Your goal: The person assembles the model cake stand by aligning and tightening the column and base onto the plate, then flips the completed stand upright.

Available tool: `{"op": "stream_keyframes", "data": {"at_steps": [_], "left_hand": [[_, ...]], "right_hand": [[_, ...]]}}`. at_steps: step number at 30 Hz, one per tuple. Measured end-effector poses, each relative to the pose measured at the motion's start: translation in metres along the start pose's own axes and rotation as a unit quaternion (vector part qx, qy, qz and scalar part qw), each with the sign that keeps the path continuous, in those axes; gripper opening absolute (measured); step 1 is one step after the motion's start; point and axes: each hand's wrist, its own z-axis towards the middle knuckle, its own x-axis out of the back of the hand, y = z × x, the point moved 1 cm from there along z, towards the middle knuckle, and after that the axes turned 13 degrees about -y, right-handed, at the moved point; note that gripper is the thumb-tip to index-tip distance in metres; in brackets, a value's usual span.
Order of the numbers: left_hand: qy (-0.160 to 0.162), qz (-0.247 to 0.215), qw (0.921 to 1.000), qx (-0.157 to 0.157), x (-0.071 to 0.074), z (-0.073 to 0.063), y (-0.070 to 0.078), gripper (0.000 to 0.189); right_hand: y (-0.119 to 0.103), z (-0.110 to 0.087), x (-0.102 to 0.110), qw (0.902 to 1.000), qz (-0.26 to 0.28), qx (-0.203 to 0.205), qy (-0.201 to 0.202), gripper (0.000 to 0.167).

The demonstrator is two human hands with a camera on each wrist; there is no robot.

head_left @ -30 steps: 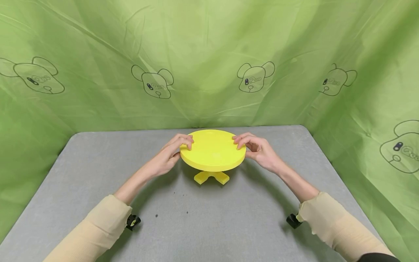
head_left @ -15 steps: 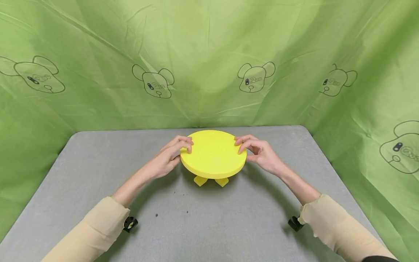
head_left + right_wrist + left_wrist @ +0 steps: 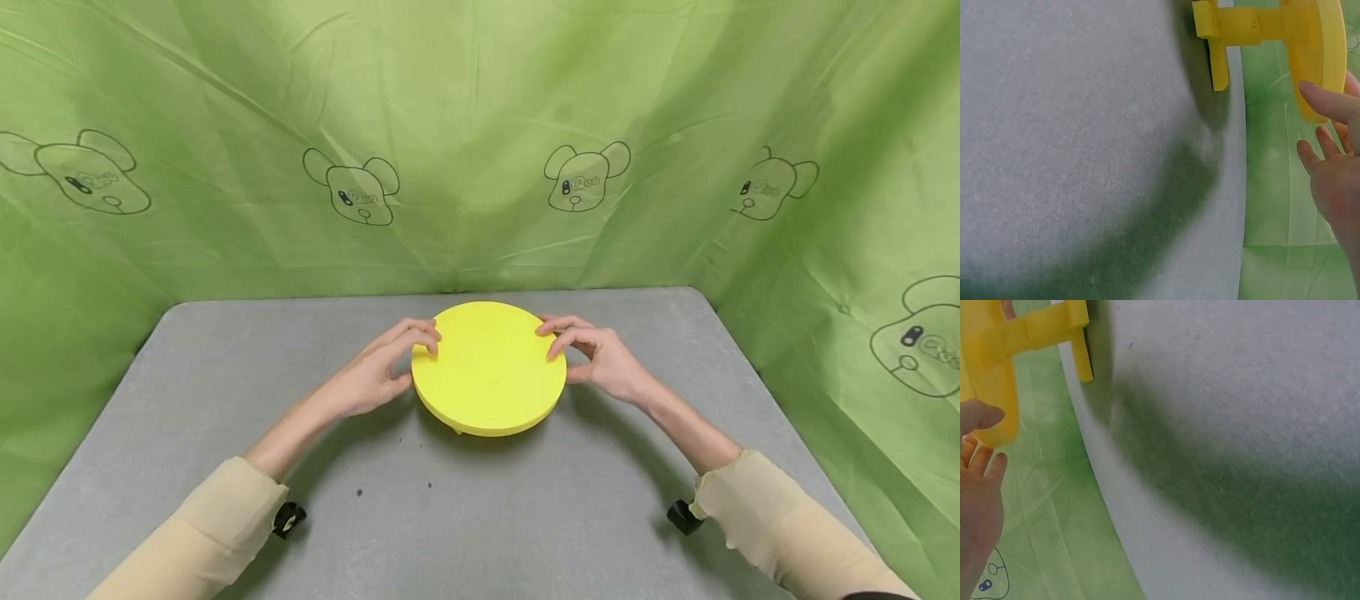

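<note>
A small yellow round table (image 3: 487, 375) on a pedestal is held between both hands, its top sloping toward me. My left hand (image 3: 375, 371) pinches the rim on the left, fingertips on the upper face and thumb at the underside. On the opposite side my right hand (image 3: 607, 362) grips the rim the same way. In the left wrist view a thick central post (image 3: 1029, 331) runs from the top to crossed feet (image 3: 1082, 356), close over the grey surface. The right wrist view shows the post (image 3: 1241, 26) too. From the head view the top hides nearly all of the base.
The grey tabletop (image 3: 480, 525) lies under everything, with a few dark specks in front of the yellow piece. Green curtain (image 3: 480, 167) with bear-head outlines encloses the back and sides. A black wrist camera (image 3: 288, 518) hangs at the left cuff, another (image 3: 684, 517) at the right.
The yellow top has tipped toward me, its near edge dropping lower in the view and covering the feet that showed before. Both hands have come slightly nearer with it, still gripping the rim.
</note>
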Motion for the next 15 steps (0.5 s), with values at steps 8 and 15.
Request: {"op": "stream_keyframes", "data": {"at_steps": [8,15], "left_hand": [[-0.013,0.009,0.9999,0.005,-0.0023,-0.0042,0.0014,0.054],[-0.017,0.017,0.9995,0.018,-0.0030,-0.0052,0.0024,0.055]], "right_hand": [[-0.0023,-0.0013,-0.0016,0.9996,-0.007,-0.024,-0.016,0.035],[-0.0030,-0.0025,-0.0020,0.9993,-0.009,-0.030,-0.018,0.038]]}}
